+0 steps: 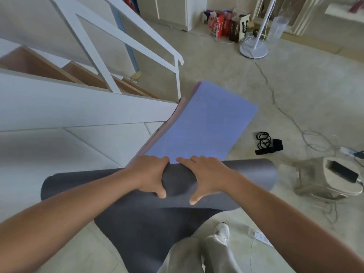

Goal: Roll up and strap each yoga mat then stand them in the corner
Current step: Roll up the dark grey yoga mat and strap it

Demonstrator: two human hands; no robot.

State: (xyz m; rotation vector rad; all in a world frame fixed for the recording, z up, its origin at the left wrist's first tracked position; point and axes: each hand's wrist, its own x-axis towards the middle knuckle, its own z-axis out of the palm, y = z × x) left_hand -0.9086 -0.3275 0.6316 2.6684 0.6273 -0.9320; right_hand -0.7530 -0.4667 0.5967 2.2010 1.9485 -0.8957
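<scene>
The left grip (pixel 149 177) and the right grip (pixel 206 177) sit side by side on the middle of the grey mat (pixel 246 174) - both closed round its rolled part, fingers curved over the far side, thumbs on the near side. The roll lies across the floor (pixel 295 85), and the unrolled rest of the mat runs back toward the person's legs and a white shoe (pixel 222 231). Just beyond the roll, touching it, a blue mat (pixel 201 125) lies flat, its left edge beside the white staircase (pixel 78 107). To the right of the blue mat, apart from it, black straps (pixel 267 143) lie on the floor - near a pale stool (pixel 315 180) carrying a dark phone (pixel 343 171). Far off stand a fan base (pixel 254 49) and boxes (pixel 226 24).
</scene>
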